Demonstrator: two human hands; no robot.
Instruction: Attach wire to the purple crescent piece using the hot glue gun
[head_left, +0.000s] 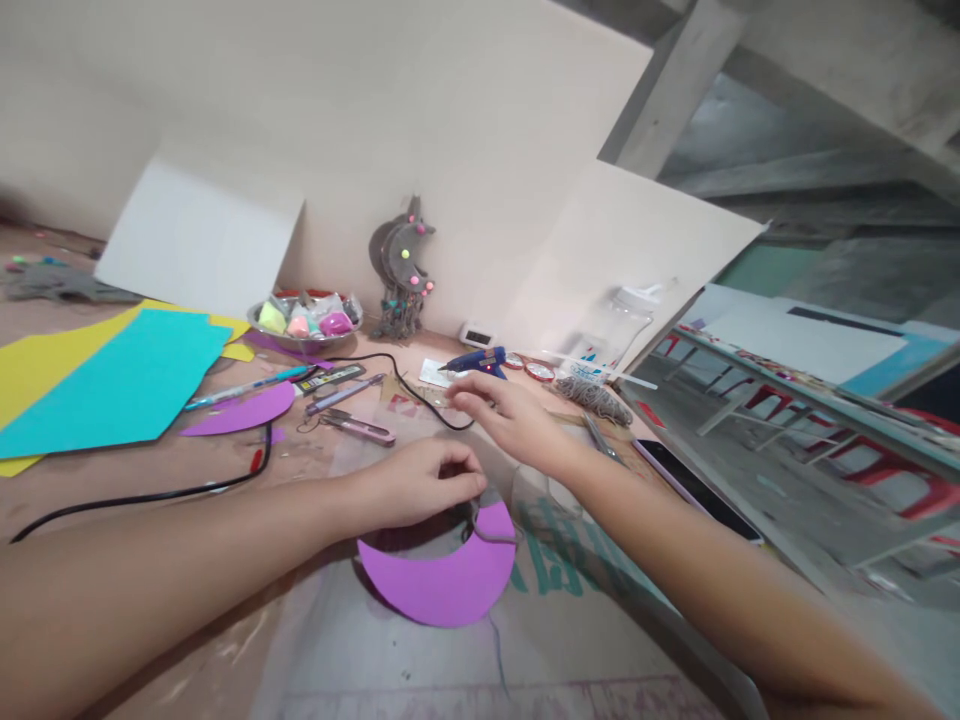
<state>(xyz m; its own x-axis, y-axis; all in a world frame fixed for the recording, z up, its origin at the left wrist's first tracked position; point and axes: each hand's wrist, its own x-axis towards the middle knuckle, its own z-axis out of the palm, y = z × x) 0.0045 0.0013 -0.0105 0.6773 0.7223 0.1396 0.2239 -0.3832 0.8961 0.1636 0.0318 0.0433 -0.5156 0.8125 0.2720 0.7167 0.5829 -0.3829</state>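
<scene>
A purple crescent [442, 585] lies on the clear sheet in front of me. Grey yarn [495, 538] passes over its upper right part. My left hand [427, 480] is at the crescent's top edge, thumb and fingertips pinched on the yarn. Farther up and to the right, my right hand [510, 410] reaches out with fingers loosely bent and apart, nothing visible in it. Just beyond its fingertips lies a blue glue gun [476, 361].
Turquoise foam [127, 385] and yellow sheets lie left. A bowl [306, 338] of coloured clay, a cutter [360, 428], a black cable and a decorated grey moon [405, 255] stand beyond. At right are a yarn bundle [594, 400], bottle [619, 325] and phone [697, 490].
</scene>
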